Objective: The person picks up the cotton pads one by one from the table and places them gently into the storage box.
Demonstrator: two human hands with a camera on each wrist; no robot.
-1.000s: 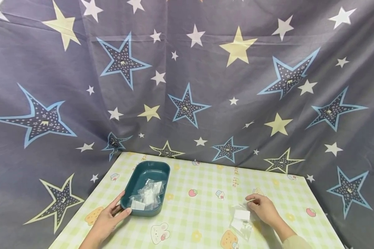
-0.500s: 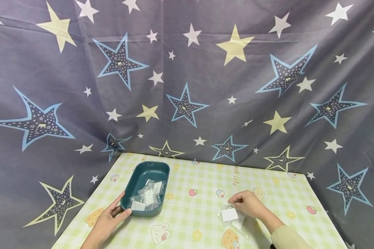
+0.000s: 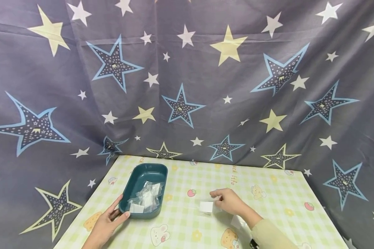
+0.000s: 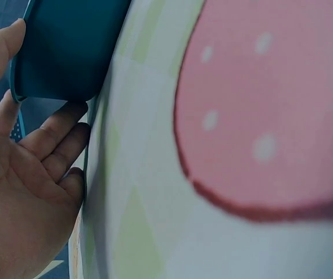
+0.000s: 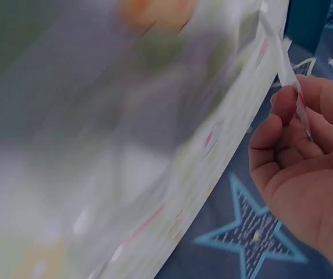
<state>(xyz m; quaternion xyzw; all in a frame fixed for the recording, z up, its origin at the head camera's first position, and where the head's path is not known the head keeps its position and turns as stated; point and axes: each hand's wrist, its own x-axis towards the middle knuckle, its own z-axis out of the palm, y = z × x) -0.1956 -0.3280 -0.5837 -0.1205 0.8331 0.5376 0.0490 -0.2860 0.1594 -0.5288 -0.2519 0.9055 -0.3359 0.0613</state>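
Note:
In the head view, a teal rectangular box [image 3: 143, 192] holds several small clear plastic bags [image 3: 148, 197] with white pieces inside. My left hand [image 3: 103, 221] grips the box's near left corner; the left wrist view has its thumb over the rim and other fingers below. Pinched between the thumb and fingers of my right hand [image 3: 229, 202] is a clear zip bag [image 3: 206, 207] with a white piece in it, held above the table right of the box. In the right wrist view, the bag's edge [image 5: 288, 70] runs between the fingertips. A second bag [image 3: 239, 222] lies partly hidden beneath my right forearm.
A green checked cloth with cartoon prints covers the table [image 3: 180, 221]. Behind and to both sides hangs a dark curtain [image 3: 187, 135] patterned with stars, meeting the table's back edge.
My right hand has carried the pinched bag leftward toward the box, leaving the second bag behind on the table. The left hand keeps its grip on the box. The head view has shifted slightly.

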